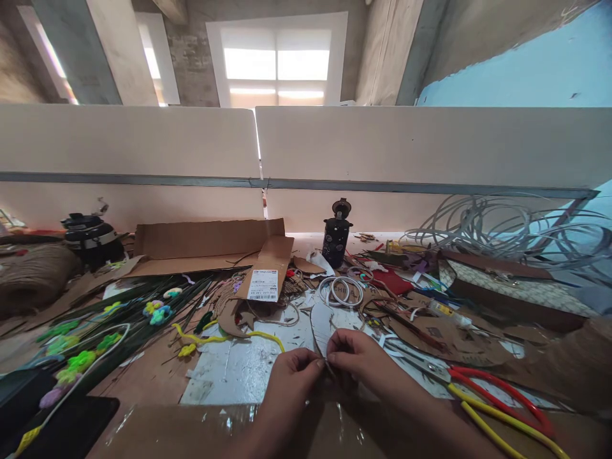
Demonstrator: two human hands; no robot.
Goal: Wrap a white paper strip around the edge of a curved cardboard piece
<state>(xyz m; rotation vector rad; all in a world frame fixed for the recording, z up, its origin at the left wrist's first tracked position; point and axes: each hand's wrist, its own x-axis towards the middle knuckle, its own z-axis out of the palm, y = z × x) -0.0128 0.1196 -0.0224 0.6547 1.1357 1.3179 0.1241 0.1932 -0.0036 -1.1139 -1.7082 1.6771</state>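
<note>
A pale leaf-shaped piece [321, 324] with a dark edge stands between my two hands, its tip pointing away from me. My left hand [295, 377] is closed in a pinch at the lower end of this piece. Close beside it, my right hand [357, 358] pinches the lower right edge, its fingertips almost touching the left ones. The fingers partly hide the bottom of the piece. Just beyond lie rings of white cord [340, 291]. A yellow fuzzy strip [253, 334] curves to the left of my hands over a white board [224, 376].
Scissors with red and yellow handles [502, 389] lie at right. Behind stand a black bottle [335, 239] and an open cardboard box [205, 239]. Colourful flowers [76, 363] are at left; a patterned bag [511, 290] and coiled pale tubing [478, 223] are at right.
</note>
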